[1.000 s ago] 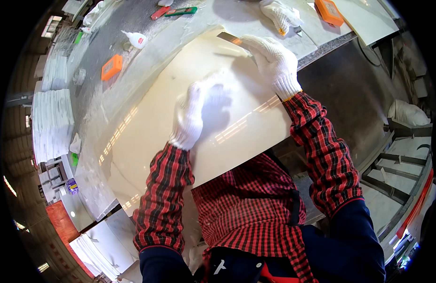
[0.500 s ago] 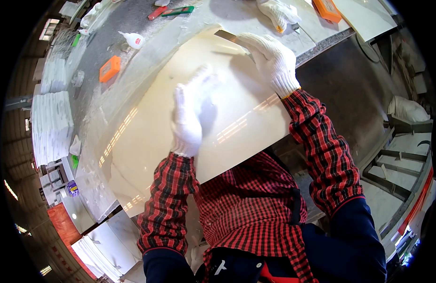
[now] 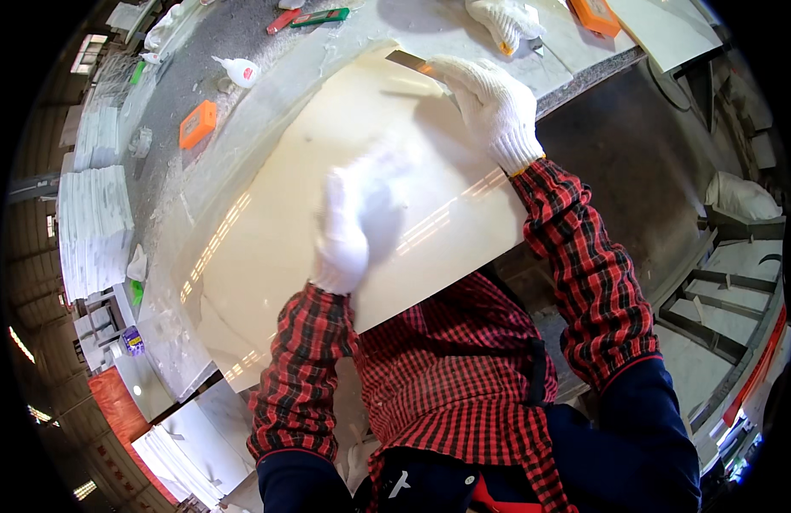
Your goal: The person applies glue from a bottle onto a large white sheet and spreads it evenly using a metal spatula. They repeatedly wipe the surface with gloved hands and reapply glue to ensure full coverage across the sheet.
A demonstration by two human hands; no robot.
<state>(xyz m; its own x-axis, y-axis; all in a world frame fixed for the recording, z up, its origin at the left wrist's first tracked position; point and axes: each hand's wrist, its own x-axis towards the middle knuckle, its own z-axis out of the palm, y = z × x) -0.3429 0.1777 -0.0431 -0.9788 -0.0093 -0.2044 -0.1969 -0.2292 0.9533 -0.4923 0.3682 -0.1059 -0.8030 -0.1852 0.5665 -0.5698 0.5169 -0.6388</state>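
Note:
A large, glossy cream-coloured stone slab (image 3: 267, 205) lies in front of me, its near edge against my body. My right hand (image 3: 489, 103), in a white knit glove, is closed on a flat metal scraper blade (image 3: 407, 61) at the slab's far edge. Only the blade's end shows past my fingers. My left hand (image 3: 344, 227), gloved too, is over the middle of the slab. Its fingers are smeared by motion but look stretched out, with the thumb apart and nothing visible in them. Whether it touches the surface I cannot tell.
On the dusty table beyond lie an orange box (image 3: 197, 125), a white squeeze bottle (image 3: 239, 71), a green tool (image 3: 319, 17), a red tool (image 3: 283, 20), white gloves (image 3: 505, 21) and another orange box (image 3: 595, 15). White slabs (image 3: 94, 227) are stacked at left; a metal rack (image 3: 720, 312) stands right.
My left hand has shifted slightly over the slab, its fingers now more blurred. My right hand and the blade have barely moved.

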